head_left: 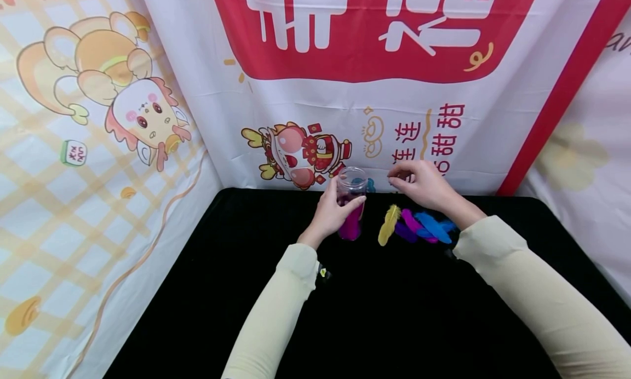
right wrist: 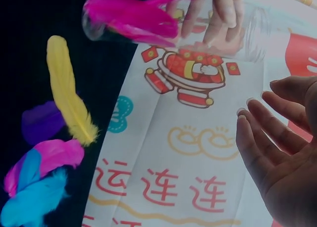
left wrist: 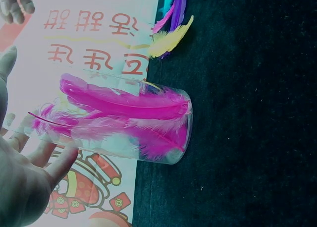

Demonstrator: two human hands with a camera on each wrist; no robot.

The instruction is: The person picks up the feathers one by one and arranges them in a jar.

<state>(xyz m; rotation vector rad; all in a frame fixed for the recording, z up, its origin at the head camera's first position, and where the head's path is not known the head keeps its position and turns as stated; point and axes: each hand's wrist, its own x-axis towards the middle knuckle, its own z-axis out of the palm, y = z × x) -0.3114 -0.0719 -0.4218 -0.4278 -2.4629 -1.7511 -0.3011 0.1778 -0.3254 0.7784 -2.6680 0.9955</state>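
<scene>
A clear jar (head_left: 353, 185) stands upright on the black table, with bright pink feathers (left wrist: 124, 105) inside it. My left hand (head_left: 329, 210) grips the jar round its upper side, thumb across the front. To the right of the jar's mouth, my right hand (head_left: 420, 183) hovers with loosely bent fingers and nothing visible between them. Below that hand lie a yellow feather (head_left: 389, 225), a purple feather (head_left: 406, 233), a pink feather (right wrist: 62, 154) and several blue feathers (head_left: 434, 228), partly overlapping.
The black cloth-covered table (head_left: 384, 313) meets a printed white and red backdrop (head_left: 296, 99) right behind the jar. A patterned cloth wall (head_left: 59, 214) rises on the left. A small dark item with a yellow-green mark (head_left: 323, 272) is beside the left cuff.
</scene>
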